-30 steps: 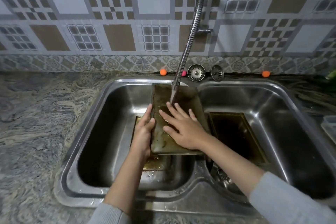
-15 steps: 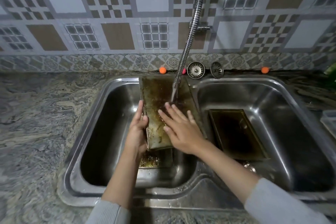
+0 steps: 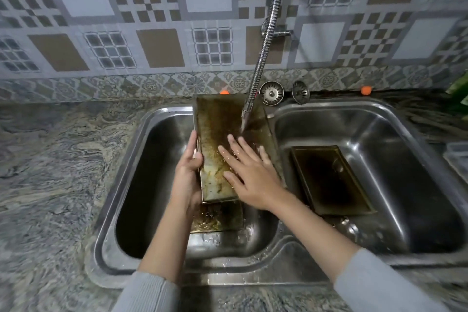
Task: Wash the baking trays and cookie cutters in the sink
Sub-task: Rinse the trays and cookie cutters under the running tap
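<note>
Counter: marbled stone, left of sink.
Sink: steel, two basins.
Left basin: tray held tilted, far end raised above rear rim; greasy brown inner face toward camera.
Left hand: grips tray's left edge, thumb on rim, fingers wrapped behind.
Second tray: flat on basin floor, partly under held tray.
Right hand: flat on held tray's face, fingers spread, wet.
Faucet: flexible hose, water running onto tray just above right fingers.
Strainers: two, on rear ledge.
Right basin: third tray, dark, lying flat.

patterned tile wall, swirled granite countertop
</note>
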{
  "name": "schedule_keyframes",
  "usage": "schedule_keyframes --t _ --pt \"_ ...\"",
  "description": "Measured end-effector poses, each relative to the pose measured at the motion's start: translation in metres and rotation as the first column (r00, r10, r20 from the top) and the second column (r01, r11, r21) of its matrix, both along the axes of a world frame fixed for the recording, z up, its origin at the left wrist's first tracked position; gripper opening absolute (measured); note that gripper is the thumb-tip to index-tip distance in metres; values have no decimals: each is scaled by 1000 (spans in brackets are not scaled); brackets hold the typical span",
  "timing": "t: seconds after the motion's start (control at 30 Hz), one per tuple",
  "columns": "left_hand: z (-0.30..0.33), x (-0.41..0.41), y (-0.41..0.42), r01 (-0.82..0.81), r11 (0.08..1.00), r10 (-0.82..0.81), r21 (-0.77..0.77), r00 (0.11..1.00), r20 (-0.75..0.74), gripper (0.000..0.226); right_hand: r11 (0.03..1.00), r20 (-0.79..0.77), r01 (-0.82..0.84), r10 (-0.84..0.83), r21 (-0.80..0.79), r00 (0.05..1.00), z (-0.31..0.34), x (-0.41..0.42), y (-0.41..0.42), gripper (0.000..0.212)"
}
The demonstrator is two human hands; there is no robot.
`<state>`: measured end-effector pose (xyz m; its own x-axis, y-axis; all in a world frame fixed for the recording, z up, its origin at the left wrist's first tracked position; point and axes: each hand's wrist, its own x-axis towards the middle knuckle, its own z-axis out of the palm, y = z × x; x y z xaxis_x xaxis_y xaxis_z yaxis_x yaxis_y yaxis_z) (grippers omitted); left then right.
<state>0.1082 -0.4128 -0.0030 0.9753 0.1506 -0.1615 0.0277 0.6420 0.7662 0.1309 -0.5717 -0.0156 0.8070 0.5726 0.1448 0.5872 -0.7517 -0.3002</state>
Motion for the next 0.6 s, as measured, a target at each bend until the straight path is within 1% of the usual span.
schedule_keyframes --t 0.03,0.07,0.1,0.13,0.17,0.2,0.23,0.27,0.3,0.37,0.4,0.43,0.47,0.5,0.6 --pt "0 -1 4 -6 1000 6 2 1000 -9 85 1000 -17 23 -23 -4 1000 -3 1 -13 56" --pt "-2 -3 5 -23 1000 23 2 999 -26 90 997 -51 82 -81 3 995 -6 5 -27 57" --pt "-3 -5 4 -48 999 47 -12 998 -31 81 986 -118 165 -161 27 980 -9 10 -41 57" --pt "-4 -7 2 -85 996 83 -34 995 -52 67 960 -227 267 -243 82 943 -8 13 -54 57" --pt "-8 -6 0 -109 992 104 -60 991 -84 60 911 -364 372 -290 178 885 -5 15 -63 57" --pt "-13 -5 -3 -125 990 117 -65 986 -117 59 834 -491 458 -273 307 827 -2 15 -68 57" --pt "-18 -4 -5 -118 992 109 -55 985 -135 59 734 -589 519 -202 438 782 3 13 -69 56" --pt "-20 -4 -8 -103 994 97 -33 984 -148 58 622 -656 567 -113 539 747 8 8 -67 54" --pt "-23 -4 -11 -81 997 81 9 983 -163 57 508 -700 614 -30 604 713 11 3 -65 51" --pt "-33 -1 -15 -27 996 41 87 985 -167 52 279 -756 713 88 643 648 14 -3 -65 46" --pt "-36 0 -17 13 992 7 125 988 -157 50 184 -769 747 135 639 625 15 -3 -68 43" --pt "-40 1 -21 58 982 -30 179 988 -154 46 111 -774 769 175 629 608 15 -2 -70 39" --pt "-43 3 -24 106 971 -74 216 986 -151 45 68 -772 777 197 626 604 18 0 -73 36" --pt "-44 3 -26 155 958 -120 240 981 -154 43 48 -762 770 197 636 617 20 1 -77 35" --pt "-47 1 -28 228 898 -141 377 960 -243 40 29 -702 705 122 709 701 37 2 -91 34"
